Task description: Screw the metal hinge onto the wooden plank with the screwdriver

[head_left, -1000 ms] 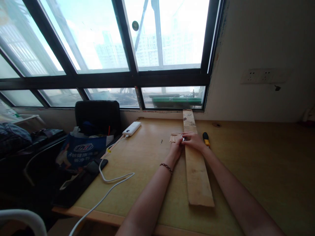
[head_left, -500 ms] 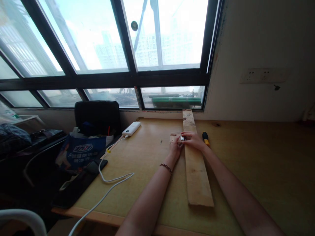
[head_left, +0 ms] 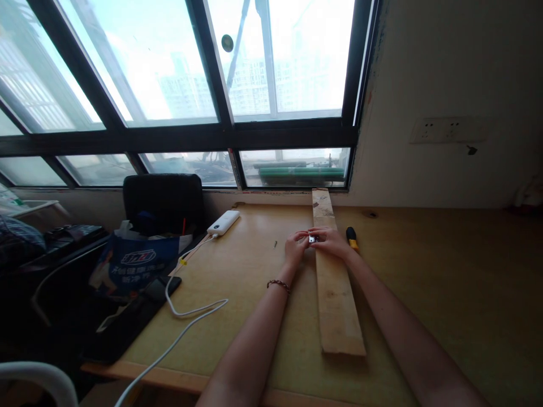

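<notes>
A long wooden plank [head_left: 339, 305] lies lengthwise on the table, its far end at the window wall. Over its left edge, a small shiny metal hinge [head_left: 312, 239] sits between the fingertips of both hands. My right hand [head_left: 333, 242] is closed with the thumb and fingers pinching the hinge from the right. My left hand [head_left: 296, 247] has its fingers curled where a small wooden block showed earlier, fingertips against the hinge; the hand now covers the block. A screwdriver [head_left: 352, 238] with a black and yellow handle lies right of the plank. A small screw [head_left: 275, 245] rests to the left.
On the table [head_left: 250, 271] a white power bank [head_left: 223, 223] lies at the left edge, its white cable [head_left: 182, 314] looping toward the front. A black chair [head_left: 163, 198] and a blue bag [head_left: 131, 263] stand left of the table. A wall socket [head_left: 449, 130] is at right.
My left hand has closed over the small wooden block, which was partly visible before. My right hand stays at the hinge. The whole view has shifted slightly.
</notes>
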Available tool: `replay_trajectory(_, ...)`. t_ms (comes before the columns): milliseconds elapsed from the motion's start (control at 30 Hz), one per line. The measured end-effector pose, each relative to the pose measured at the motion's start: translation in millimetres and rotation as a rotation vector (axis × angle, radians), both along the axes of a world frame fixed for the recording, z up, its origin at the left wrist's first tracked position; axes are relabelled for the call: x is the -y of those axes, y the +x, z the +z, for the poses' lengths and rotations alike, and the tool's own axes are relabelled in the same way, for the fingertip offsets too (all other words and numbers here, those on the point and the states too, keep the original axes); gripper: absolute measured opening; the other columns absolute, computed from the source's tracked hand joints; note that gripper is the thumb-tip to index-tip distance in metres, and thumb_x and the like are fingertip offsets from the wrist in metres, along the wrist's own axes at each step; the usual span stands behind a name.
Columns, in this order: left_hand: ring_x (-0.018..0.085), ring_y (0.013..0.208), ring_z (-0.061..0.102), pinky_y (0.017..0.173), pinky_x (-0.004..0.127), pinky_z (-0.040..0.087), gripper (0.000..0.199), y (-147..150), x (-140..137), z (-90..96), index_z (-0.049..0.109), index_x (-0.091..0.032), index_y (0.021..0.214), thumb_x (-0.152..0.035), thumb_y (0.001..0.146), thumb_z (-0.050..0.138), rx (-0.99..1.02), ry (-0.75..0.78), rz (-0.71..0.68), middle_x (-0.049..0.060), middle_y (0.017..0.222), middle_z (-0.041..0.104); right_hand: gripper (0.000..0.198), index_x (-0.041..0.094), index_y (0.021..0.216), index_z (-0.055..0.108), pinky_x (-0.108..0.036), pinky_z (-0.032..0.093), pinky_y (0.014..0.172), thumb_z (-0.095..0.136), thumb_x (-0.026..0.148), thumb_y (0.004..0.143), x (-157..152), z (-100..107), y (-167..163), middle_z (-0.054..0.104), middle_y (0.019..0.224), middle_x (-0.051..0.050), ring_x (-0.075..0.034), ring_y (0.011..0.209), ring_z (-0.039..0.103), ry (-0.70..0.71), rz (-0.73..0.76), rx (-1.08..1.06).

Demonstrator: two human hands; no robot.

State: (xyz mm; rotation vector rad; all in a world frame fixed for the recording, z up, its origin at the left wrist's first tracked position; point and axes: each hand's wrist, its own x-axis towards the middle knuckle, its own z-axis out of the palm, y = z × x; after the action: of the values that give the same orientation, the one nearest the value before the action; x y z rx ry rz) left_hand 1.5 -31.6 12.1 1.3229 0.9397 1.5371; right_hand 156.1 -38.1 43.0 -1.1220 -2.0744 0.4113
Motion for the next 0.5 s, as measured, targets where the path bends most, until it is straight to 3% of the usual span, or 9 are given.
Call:
replay_trajectory(167,0.018,0.074,0.061,0.073,0.030,0.046,0.020,7.8,-5.7,-5.2,0.067,-0.018,0.077,-0.024,0.058,0.069,0.115,-0.133,-0.074,0.005,0.076,0.067,0.034,0.024,0.100,0.066,-0.037,0.042,0.091,0.068,0.031,0.067,2.9,3.1,-1.6,0.064,0.106,-0.004,-0.022,0.102,0.056,0.026,-0.012,0.024)
replay_trajectory(367,0.015,0.070,0.061,0.072,0.027,0.045,0.023,7.9,-12.5,-5.0,0.065,-0.017,0.072,-0.020,0.051,0.074,0.187,-0.212,-0.157,0.002,0.072,0.066,0.037,0.022,0.099,0.064,-0.036,0.044,0.086,0.070,0.029,0.064,2.5,2.4,-2.6,0.064,0.103,-0.004,-0.022,0.098,0.057,0.023,-0.032,0.029)
replay_trajectory(500,0.014,0.064,0.060,0.069,0.029,0.045,0.026,8.4,-18.3,-7.4,0.063,-0.014,0.069,-0.022,0.048,0.076,0.218,-0.273,-0.175,0.004,0.069,0.065,0.051,0.020,0.107,0.056,-0.035,0.043,0.085,0.072,0.030,0.060,-0.6,-2.9,-1.4,0.062,0.106,-0.006,-0.021,0.099,0.057,-0.021,-0.109,0.010)
